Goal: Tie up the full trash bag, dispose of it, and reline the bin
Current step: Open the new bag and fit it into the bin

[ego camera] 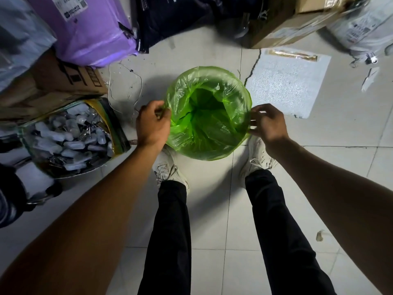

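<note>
A round bin stands on the tiled floor between my feet, lined with a translucent green bag whose edge is folded over the rim all round. The bin's own wall is hidden under the plastic. The bag's inside looks hollow, with creased folds at the bottom. My left hand is at the left rim and pinches the bag's edge between curled fingers. At the right rim, my right hand holds the folded-over plastic with bent fingers.
A clear sack of small white and dark items sits at the left. Cardboard boxes, a purple parcel, dark parcels and a brown box crowd the back. A white foam sheet lies right of the bin. Loose wire trails beside it.
</note>
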